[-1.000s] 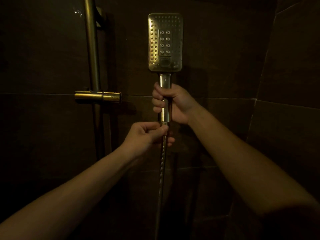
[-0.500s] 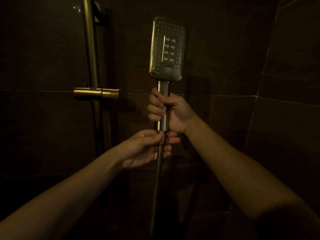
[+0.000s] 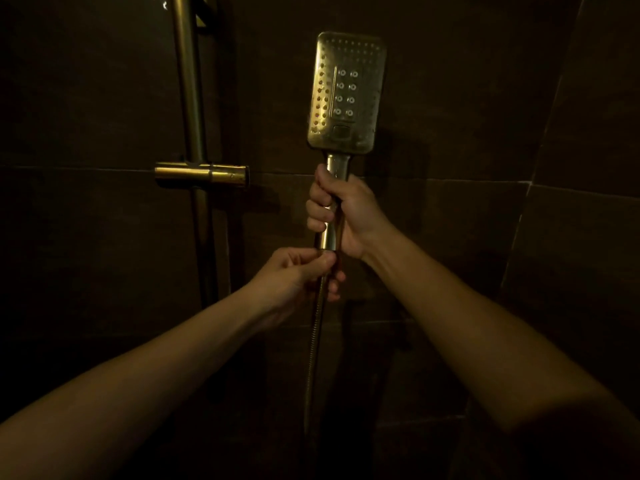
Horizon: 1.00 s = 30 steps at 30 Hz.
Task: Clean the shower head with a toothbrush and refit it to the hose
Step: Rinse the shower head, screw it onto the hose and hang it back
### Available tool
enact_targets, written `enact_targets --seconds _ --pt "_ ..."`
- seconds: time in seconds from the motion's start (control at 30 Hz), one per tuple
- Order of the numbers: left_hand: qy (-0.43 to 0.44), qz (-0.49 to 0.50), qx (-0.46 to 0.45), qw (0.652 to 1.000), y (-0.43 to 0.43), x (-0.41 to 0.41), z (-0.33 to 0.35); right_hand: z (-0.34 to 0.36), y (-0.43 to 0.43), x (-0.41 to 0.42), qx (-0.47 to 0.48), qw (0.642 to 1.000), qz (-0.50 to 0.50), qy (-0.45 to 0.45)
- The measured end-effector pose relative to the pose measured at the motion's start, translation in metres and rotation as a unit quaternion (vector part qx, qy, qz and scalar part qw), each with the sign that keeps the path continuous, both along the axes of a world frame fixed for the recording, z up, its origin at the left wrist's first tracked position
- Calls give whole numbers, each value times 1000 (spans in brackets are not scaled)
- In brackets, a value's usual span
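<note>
A rectangular metal shower head (image 3: 347,93) stands upright in front of the dark tiled wall, its nozzle face turned toward me. My right hand (image 3: 341,211) grips its handle just below the head. Right under that, my left hand (image 3: 299,277) pinches the nut at the top of the ribbed metal hose (image 3: 314,348), where the hose meets the handle's lower end. The hose hangs straight down from there into the dark. No toothbrush is in view.
A vertical brass rail (image 3: 188,84) runs down the wall at the left, with a horizontal slider bracket (image 3: 201,173) on it at about handle height. Dark tiles (image 3: 485,98) fill the wall, and a side wall closes in at the right.
The shower head dropped a little from a second ago and its face has turned slightly. My left hand's fingers have shifted around the hose nut while my right hand kept its grip on the handle.
</note>
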<state>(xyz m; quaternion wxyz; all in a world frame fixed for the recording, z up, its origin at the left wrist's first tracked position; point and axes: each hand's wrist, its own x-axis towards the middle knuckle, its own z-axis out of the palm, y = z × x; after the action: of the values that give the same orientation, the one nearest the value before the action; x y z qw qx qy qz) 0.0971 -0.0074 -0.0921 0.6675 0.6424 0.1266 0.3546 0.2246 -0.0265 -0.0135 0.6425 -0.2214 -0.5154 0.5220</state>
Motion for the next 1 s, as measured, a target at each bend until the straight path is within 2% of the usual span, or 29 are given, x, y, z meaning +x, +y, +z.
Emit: enact_targets --seconds 0.23,0.47,0.57,0.63,0.8,1.0 --pt "38 151 71 985 -14 8 2 -7 2 -5 -13 995 -95 16" --pt "128 302 198 924 -22 17 -17 -28 4 -5 -27 984 -176 29" --pt "163 292 231 914 -27 15 -36 -53 -1 -1 -41 976 -208 39" --pt "182 263 235 918 -30 12 -50 -72 -8 4 -46 979 -194 43" --pt "218 207 172 938 -43 14 -82 -115 -27 20 -69 990 -123 32" --pt "258 204 132 935 -63 21 -124 -160 -50 34 -116 990 -71 23"
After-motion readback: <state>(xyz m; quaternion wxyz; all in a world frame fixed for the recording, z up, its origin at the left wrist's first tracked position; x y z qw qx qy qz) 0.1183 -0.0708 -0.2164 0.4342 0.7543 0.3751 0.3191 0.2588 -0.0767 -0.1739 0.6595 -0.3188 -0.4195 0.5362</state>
